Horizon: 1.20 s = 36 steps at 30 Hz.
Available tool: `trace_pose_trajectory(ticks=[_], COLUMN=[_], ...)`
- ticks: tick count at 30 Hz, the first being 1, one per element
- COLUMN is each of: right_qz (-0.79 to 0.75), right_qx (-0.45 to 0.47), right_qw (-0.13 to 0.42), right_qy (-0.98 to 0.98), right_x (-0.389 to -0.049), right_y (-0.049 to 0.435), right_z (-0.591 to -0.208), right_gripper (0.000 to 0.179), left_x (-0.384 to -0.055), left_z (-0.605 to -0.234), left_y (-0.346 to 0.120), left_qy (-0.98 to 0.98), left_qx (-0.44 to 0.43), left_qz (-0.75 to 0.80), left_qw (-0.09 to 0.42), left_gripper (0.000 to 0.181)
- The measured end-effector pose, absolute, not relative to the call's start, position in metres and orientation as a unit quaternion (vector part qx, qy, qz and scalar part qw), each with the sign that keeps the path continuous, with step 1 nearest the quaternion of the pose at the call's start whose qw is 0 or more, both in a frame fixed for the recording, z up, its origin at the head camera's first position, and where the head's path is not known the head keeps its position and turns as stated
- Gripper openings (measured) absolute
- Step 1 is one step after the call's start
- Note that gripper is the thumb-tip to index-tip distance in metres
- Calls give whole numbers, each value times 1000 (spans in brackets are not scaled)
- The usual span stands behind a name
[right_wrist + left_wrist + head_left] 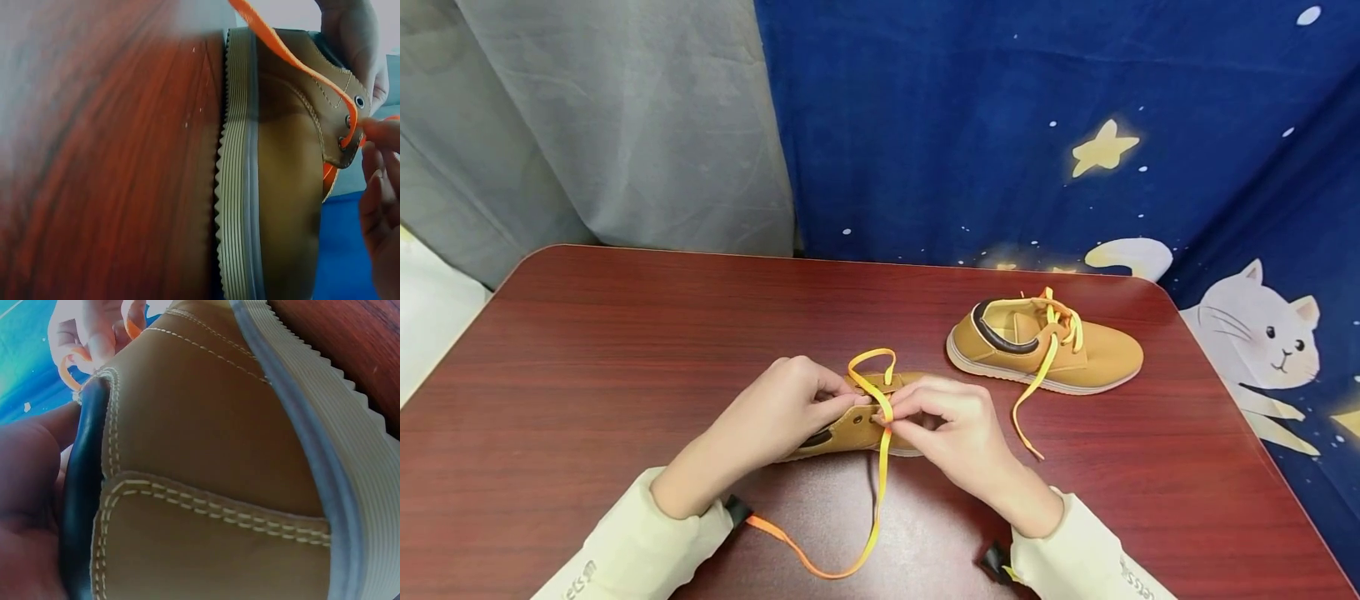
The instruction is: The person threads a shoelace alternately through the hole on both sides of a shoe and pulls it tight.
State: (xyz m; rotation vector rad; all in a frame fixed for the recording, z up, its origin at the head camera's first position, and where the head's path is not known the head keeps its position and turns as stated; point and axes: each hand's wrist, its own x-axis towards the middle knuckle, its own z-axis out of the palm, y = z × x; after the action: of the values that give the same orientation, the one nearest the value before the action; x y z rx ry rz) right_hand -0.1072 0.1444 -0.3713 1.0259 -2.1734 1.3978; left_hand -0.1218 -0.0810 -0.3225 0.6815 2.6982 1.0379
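A tan shoe (850, 433) with a dark padded collar stands on the table between both hands, its toe pointing right. My left hand (782, 408) pinches the edge of the shoe's opening, thumb and index finger beside the eyelets. My right hand (955, 425) pinches the yellow-orange shoelace (883, 479) close to the eyelet flap. In the right wrist view the lace (294, 59) comes out of a lower eyelet, and the top eyelet (359, 102) has no lace in it. One lace length loops above the shoe; the other trails across the table to the left cuff.
A second tan shoe (1108, 358) stands at the back right, laced, with one lace end hanging onto the table. The reddish-brown table (647, 333) has its far edge against a grey curtain (677, 125) and a blue curtain (925, 125). Small black devices sit at both cuffs.
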Motion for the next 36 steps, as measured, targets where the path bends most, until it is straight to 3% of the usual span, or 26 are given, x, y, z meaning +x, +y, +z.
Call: trace_pose_trajectory(ticks=[12,16,25,30,33,36], right_qz=[374,336,368,400,426,457], right_qx=[485,502,443,427,418,415], right_qw=[287,298,245,214,187,142], right_qy=[-736,-740,-780,-782,-781,-774], right_x=[-113,-114,-116,-117,-116,-117], right_y=[144,146,145,146,147,150], right_z=[-369,-369,-374,-377,-377,-377], right_gripper=[7,19,11,17,4,16], left_x=[-123,-123,-126,-126,-126,-125], left_z=[-322,-322,-321,-320,-320,-320], left_y=[-83,-83,-77,-72,-71,-71], left_qy=[913,917,923,924,921,917], left_qx=[225,228,220,185,176,170], left_qz=[319,301,278,300,316,330], left_qw=[121,131,150,147,144,143], left_gripper=[25,35,39,26,21,19])
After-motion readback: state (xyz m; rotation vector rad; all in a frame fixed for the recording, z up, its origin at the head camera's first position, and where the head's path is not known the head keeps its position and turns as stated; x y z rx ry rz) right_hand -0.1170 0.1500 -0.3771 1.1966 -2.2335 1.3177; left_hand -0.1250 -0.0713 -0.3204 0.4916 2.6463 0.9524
